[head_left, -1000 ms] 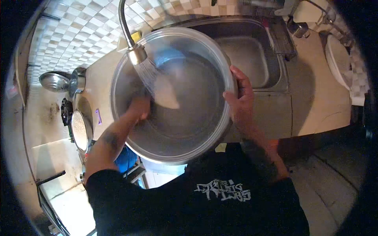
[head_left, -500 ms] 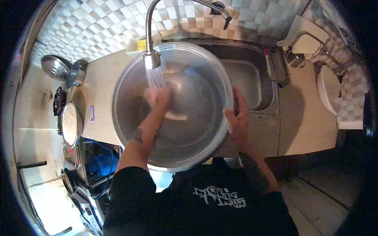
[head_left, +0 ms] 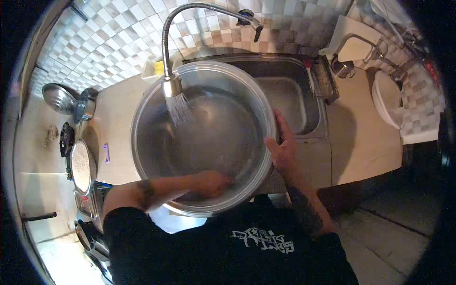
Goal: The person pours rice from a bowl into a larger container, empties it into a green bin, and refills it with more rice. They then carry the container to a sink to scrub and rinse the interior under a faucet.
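A large, round metal basin [head_left: 209,137] is tilted toward me over the left part of the sink. My right hand [head_left: 283,149] holds its right rim, thumb on the edge and fingers along the outside. Inside, low against the near wall, my left hand [head_left: 213,184] is smeared by motion, so its fingers and anything under them cannot be made out. Water sprays from the faucet head [head_left: 172,87] into the basin's left side.
The metal sink [head_left: 304,102] has a wire rack [head_left: 324,80] at its right edge. On the left counter are metal bowls [head_left: 59,98], an oval pan [head_left: 82,166] and a purple item [head_left: 106,153]. A white basin [head_left: 385,99] stands far right.
My left hand has moved from under the water stream down to the basin's near side. My right hand stays on the rim. The view has shifted slightly.
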Tool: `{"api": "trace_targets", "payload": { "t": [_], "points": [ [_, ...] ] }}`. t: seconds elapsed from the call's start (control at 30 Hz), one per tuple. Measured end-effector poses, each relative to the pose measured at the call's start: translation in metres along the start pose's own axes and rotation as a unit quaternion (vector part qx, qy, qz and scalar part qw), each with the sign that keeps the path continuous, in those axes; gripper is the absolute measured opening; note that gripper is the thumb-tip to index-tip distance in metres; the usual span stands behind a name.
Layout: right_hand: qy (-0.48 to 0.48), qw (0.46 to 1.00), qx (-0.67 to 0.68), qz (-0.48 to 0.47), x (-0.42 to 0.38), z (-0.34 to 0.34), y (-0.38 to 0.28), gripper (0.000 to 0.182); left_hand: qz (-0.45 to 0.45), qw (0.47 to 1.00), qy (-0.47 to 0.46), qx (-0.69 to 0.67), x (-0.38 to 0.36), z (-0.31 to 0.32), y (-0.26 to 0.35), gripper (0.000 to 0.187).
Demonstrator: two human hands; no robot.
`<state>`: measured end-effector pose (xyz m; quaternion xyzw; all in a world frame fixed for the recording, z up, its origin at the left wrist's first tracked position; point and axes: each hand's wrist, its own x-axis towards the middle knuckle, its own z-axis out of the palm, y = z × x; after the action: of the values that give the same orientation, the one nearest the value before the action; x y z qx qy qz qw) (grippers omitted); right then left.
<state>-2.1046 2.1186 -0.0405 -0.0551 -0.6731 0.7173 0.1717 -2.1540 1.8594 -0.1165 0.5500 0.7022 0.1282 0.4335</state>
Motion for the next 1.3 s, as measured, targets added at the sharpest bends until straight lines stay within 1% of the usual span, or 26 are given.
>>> {"api": "trace_targets", "payload": {
  "t": [0.03, 0.1, 0.17, 0.2, 0.27, 0.33, 0.37, 0.4, 0.43, 0.47, 0.5, 0.57, 0.6, 0.67, 0.7, 0.77, 0.83, 0.9, 0.93, 1.0, 1.07, 1.13, 1.17, 1.23, 1.27, 1.3],
  "points": [
    [0.006, 1.0, 0.01, 0.001, -0.004, 0.001, 0.003, 0.074, -0.065, 0.993, -0.093, 0.019, -0.03, -0.007, 0.004, 0.034],
    [0.015, 1.0, 0.027, -0.003, -0.007, 0.005, 0.01, 0.075, -0.041, 0.992, -0.095, 0.072, -0.058, -0.009, -0.014, 0.034],
    [0.027, 0.999, 0.044, 0.011, -0.011, 0.011, 0.006, 0.075, -0.035, 0.993, -0.108, 0.037, -0.049, -0.014, -0.014, 0.033],
    [0.032, 0.998, 0.052, 0.017, -0.011, 0.014, 0.004, 0.076, -0.038, 0.991, -0.123, -0.022, -0.021, -0.038, 0.019, 0.033],
    [0.011, 1.0, 0.02, -0.013, -0.012, 0.006, 0.017, 0.077, 0.043, 0.997, -0.014, -0.067, 0.059, -0.047, 0.017, 0.036],
    [0.003, 1.0, 0.018, -0.011, -0.01, 0.004, 0.015, 0.078, 0.042, 0.97, 0.238, 0.019, 0.119, -0.086, -0.023, 0.032],
    [0.002, 0.999, 0.034, 0.01, -0.012, 0.006, 0.007, 0.078, -0.005, 0.902, 0.428, 0.05, 0.13, -0.113, -0.058, 0.03],
    [0.004, 0.998, 0.049, 0.029, -0.013, 0.005, 0.001, 0.078, -0.064, 0.79, 0.609, 0.038, 0.126, -0.132, -0.088, 0.028],
    [0.001, 0.999, 0.032, 0.017, -0.012, 0.002, 0.001, 0.078, -0.146, 0.667, 0.73, -0.035, 0.105, -0.135, -0.094, 0.027],
    [-0.003, 1.0, 0.016, 0.007, -0.012, 0.0, 0.005, 0.078, -0.225, 0.517, 0.819, -0.107, 0.084, -0.138, -0.089, 0.027],
    [-0.007, 1.0, 0.001, -0.005, -0.012, -0.002, 0.008, 0.078, -0.192, 0.488, 0.821, -0.227, 0.045, -0.135, -0.044, 0.028],
    [-0.002, 1.0, 0.022, 0.003, -0.01, -0.002, 0.016, 0.078, -0.286, 0.491, 0.774, -0.279, 0.017, -0.138, -0.016, 0.031],
    [0.003, 0.999, 0.032, 0.009, -0.01, -0.002, 0.018, 0.079, -0.412, 0.519, 0.719, -0.21, 0.03, -0.138, -0.04, 0.032],
    [-0.011, 1.0, 0.027, 0.011, -0.01, -0.002, 0.011, 0.078, -0.465, 0.555, 0.686, -0.077, 0.09, -0.132, -0.104, 0.035],
    [-0.02, 0.999, 0.024, 0.013, -0.01, -0.002, 0.008, 0.078, -0.398, 0.568, 0.72, -0.018, 0.131, -0.128, -0.121, 0.036],
    [-0.007, 1.0, 0.005, -0.002, -0.007, -0.002, 0.011, 0.077, -0.23, 0.775, 0.588, -0.018, 0.151, -0.107, -0.069, 0.036],
    [0.006, 1.0, 0.007, -0.007, -0.003, -0.003, 0.012, 0.077, -0.076, 0.871, 0.485, -0.027, 0.157, -0.043, -0.029, 0.038],
    [0.024, 0.999, 0.034, -0.001, -0.004, -0.003, 0.009, 0.077, 0.145, 0.97, 0.193, -0.004, 0.068, -0.023, 0.005, 0.034],
    [0.029, 0.999, 0.038, 0.011, -0.005, -0.004, 0.005, 0.077, 0.04, 0.998, -0.042, 0.03, 0.035, -0.022, 0.013, 0.031],
    [0.035, 0.998, 0.048, 0.036, -0.009, -0.001, -0.004, 0.077, 0.031, 0.999, -0.043, 0.006, -0.036, 0.001, -0.011, 0.028],
    [0.047, 0.998, 0.038, 0.018, -0.01, 0.0, 0.01, 0.077, -0.048, 0.991, -0.117, 0.034, -0.056, -0.029, 0.006, 0.029],
    [0.049, 0.998, 0.037, 0.003, -0.009, 0.002, 0.014, 0.077, 0.021, 0.996, -0.071, 0.039, -0.048, -0.019, -0.001, 0.031],
    [0.045, 0.998, 0.042, -0.003, -0.007, 0.002, 0.012, 0.076, 0.13, 0.991, 0.011, 0.031, -0.022, 0.002, -0.009, 0.033],
    [0.038, 0.998, 0.043, -0.011, -0.008, 0.001, 0.014, 0.076, 0.042, 0.996, 0.058, -0.047, 0.033, -0.038, 0.048, 0.036],
    [0.035, 0.999, 0.04, -0.013, -0.01, -0.002, 0.017, 0.075, 0.077, 0.974, 0.211, -0.014, 0.09, -0.006, -0.008, 0.035],
    [0.031, 0.999, 0.036, -0.018, -0.01, -0.003, 0.019, 0.075, 0.02, 0.956, 0.286, -0.062, 0.1, -0.046, 0.007, 0.032]
  ]
}}
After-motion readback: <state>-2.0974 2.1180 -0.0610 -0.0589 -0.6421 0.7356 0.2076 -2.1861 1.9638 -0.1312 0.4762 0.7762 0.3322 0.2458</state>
